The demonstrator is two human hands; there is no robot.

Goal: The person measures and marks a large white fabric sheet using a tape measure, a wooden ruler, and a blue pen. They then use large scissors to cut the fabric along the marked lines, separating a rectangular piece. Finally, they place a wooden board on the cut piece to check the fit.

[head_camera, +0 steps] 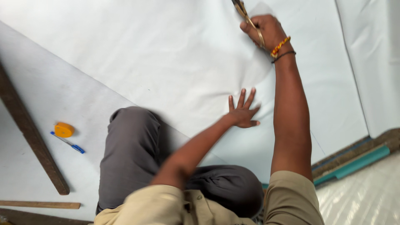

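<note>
A large white sheet of fabric (175, 62) lies spread over the floor. My right hand (264, 31) is stretched far forward near the top edge and grips brass-coloured scissors (246, 14) whose blades point away from me into the sheet. Beaded and black bands circle that wrist. My left hand (242, 111) lies flat on the sheet with fingers spread, pressing it down closer to my body. My grey-trousered knees are folded on the sheet below.
A yellow tape-measure roll (64, 129) and a blue pen (68, 143) lie at left. A dark wooden plank (31, 133) runs diagonally beside them, a thinner wooden stick (39, 204) below. A teal strip (358, 163) and another white sheet (375, 54) are at right.
</note>
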